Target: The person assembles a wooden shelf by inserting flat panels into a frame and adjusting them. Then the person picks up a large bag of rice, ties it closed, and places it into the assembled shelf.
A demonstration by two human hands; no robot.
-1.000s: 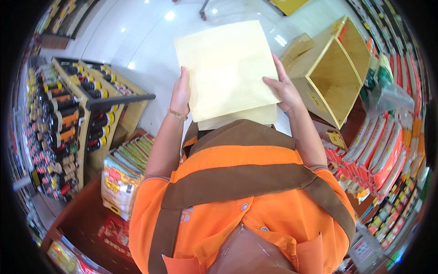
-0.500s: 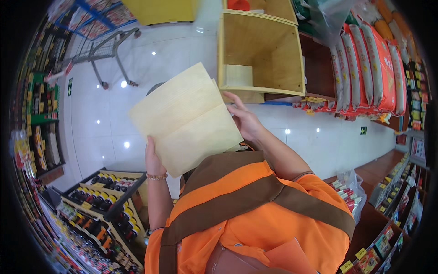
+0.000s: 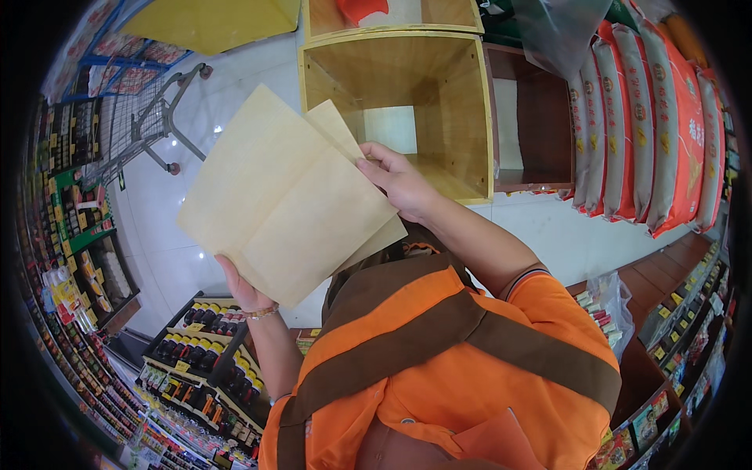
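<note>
Two hands hold up two thin, pale boards. The front board (image 3: 274,204) is big and slanted, with one corner pointing up toward the top. A faint line runs across it. The back board (image 3: 333,127) is behind it and peeks out on the right side, up high and down low.

The left hand (image 3: 244,288) has its grip on the front board's low left edge, with its other fingers hidden behind. I cannot tell if it touches the back board too. A bracelet (image 3: 262,312) goes around that wrist. The right hand (image 3: 401,182) has its grip on the right side, where the two boards overlap — its fingers are bent at the edge.

The boards are up in the air, in front of the brown and orange apron (image 3: 392,333) and above the shiny white floor (image 3: 513,235). Just past the right hand is an open wood box (image 3: 454,86). Beside the box is a dark red box (image 3: 540,117), and next to that stand fat red and gray bags (image 3: 642,125). A cart (image 3: 149,117) is up on the left, near a big yellow thing (image 3: 223,23). Down on the left is a rack full of dark bottles (image 3: 196,354) — many have yellow caps.
</note>
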